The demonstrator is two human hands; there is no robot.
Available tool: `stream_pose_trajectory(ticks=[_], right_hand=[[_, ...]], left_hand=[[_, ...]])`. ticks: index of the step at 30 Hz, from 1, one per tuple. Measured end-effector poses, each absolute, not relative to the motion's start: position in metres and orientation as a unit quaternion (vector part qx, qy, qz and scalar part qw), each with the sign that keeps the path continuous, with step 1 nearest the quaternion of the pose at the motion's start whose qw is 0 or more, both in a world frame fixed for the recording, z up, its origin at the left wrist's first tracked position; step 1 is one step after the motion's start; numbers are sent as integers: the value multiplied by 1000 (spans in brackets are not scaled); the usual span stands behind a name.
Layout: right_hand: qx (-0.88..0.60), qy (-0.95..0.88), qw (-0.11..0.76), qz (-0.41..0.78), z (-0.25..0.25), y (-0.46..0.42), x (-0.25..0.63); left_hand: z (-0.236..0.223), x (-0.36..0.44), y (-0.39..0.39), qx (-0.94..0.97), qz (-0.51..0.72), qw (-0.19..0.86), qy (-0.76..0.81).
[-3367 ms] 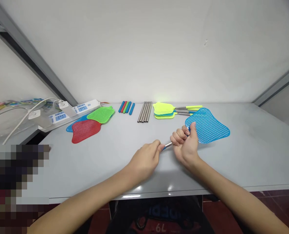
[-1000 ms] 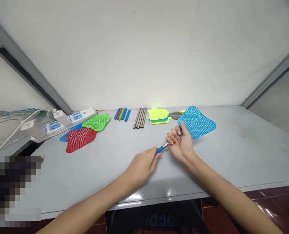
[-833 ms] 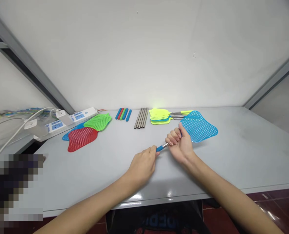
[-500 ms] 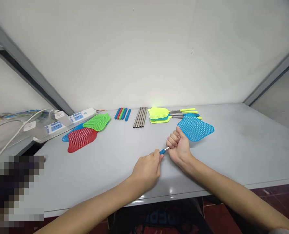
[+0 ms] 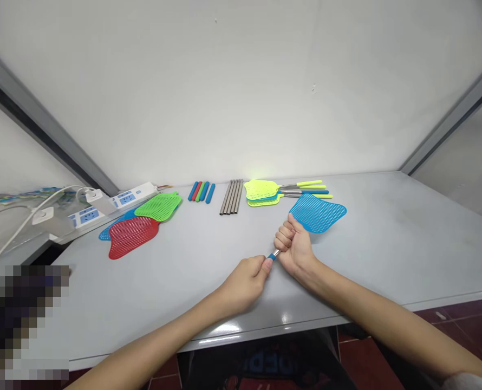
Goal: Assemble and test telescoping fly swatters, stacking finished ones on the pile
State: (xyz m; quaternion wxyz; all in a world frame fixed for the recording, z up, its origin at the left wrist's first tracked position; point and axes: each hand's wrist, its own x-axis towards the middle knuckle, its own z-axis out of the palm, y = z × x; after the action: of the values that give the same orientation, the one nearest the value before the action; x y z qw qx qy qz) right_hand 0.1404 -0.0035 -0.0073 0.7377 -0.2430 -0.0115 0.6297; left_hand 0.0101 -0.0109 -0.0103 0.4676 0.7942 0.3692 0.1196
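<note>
A fly swatter with a blue mesh head (image 5: 319, 213) is held above the table's front half, its head up and to the right. My right hand (image 5: 295, 246) is closed around its metal shaft, just below the head. My left hand (image 5: 247, 281) is wrapped round the blue grip (image 5: 271, 257) at the lower end, most of which the fingers hide. A short piece of bare metal shows between the two fists. Behind them lies a stack of fly swatters with yellow and blue heads (image 5: 261, 189), their handles pointing right.
Several metal tubes (image 5: 232, 197) lie left of the stack. Farther left are several coloured grips (image 5: 201, 192). Loose green (image 5: 158, 207) and red (image 5: 133, 236) swatter heads overlap a blue one (image 5: 105, 234) beside a power strip (image 5: 137, 194). A white wall (image 5: 241, 97) backs the grey table (image 5: 407, 233).
My left hand has turned slightly on the blue grip, so the thumb now shows on top. Both hands keep hold of the fly swatter. The whole view has shifted a little.
</note>
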Motion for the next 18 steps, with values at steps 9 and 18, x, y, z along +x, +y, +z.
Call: stream_pose_trajectory(ticks=[9,18], right_hand=[[-233,-11,727,646,-4,-5,141],[-211,-21,726,654,1,-7,142]], left_hand=[[-4,7,-5,418,38,866,271],[-9,5,7,221,-30,958,179]])
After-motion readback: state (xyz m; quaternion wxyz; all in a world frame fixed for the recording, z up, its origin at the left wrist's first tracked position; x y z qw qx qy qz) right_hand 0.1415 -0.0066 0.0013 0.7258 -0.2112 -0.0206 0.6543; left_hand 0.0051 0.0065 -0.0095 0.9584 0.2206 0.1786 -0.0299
